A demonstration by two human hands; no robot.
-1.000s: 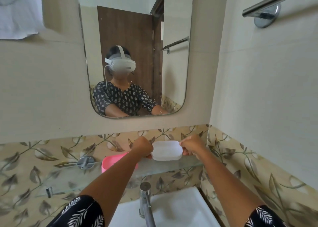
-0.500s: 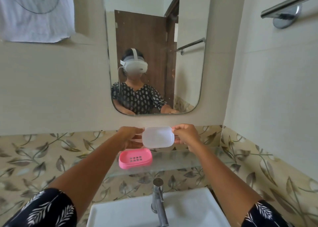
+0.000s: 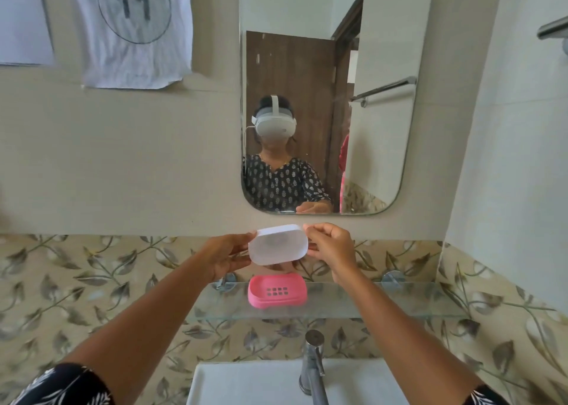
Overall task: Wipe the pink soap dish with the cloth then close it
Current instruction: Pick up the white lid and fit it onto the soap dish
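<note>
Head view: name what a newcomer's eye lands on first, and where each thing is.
First the pink dish, open and empty on the glass shelf above the tap. Just above it, the left hand and right hand hold the white lid by its two ends, clear of the dish. Higher up, the mirror reflects a person in a headset, and a sheet marked 11 hangs top left.

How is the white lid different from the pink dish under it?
The white lid is a cloudy, see-through white, while the pink soap dish is solid pink. The lid is up in the air, held at its ends by the left hand and right hand; the dish rests on the glass shelf. The dish has little drain holes; the lid shows none. Both are rounded rectangles of about the same size.
</note>
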